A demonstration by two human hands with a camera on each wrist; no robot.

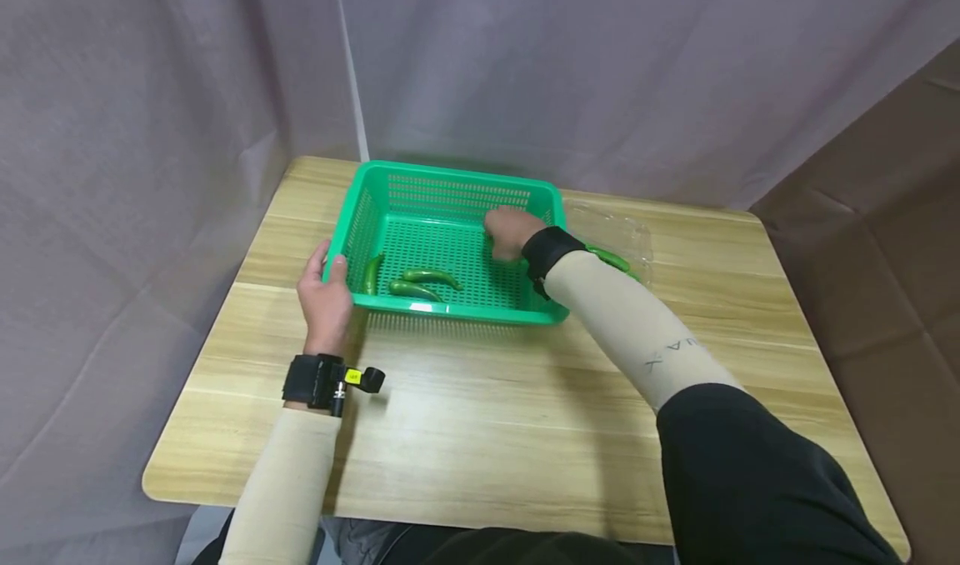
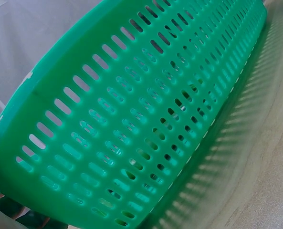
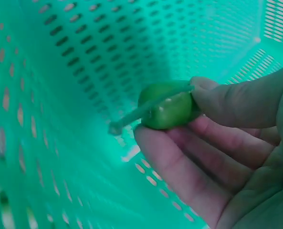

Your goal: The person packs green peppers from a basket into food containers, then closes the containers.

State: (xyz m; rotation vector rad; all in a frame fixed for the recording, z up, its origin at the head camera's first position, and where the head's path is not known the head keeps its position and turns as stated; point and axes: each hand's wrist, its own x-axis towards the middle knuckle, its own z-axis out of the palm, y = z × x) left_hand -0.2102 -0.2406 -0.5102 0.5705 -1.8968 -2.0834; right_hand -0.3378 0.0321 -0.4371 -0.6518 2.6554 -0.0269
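A green plastic basket (image 1: 450, 308) with slotted walls sits toward the back of the table. My left hand (image 1: 326, 302) grips its left end, thumb over the rim; the left wrist view shows mostly the slotted wall (image 2: 74, 109). Inside the basket, at its right end, my right hand (image 1: 513, 230) pinches a green chili pepper (image 3: 167, 107) between thumb and fingers, its stem (image 3: 136, 113) pointing away from the palm. Toward the basket's front left lie three more green peppers: one upright along the left side (image 1: 372, 273) and two lying crosswise (image 1: 431, 277).
Just right of the basket is a clear plastic tray (image 1: 630, 230) holding green peppers (image 1: 611, 258), partly hidden by my right forearm. The wooden table (image 1: 465, 432) reaches grey curtains (image 1: 525, 65) at the back and a brown cloth (image 1: 885, 240) on the right.
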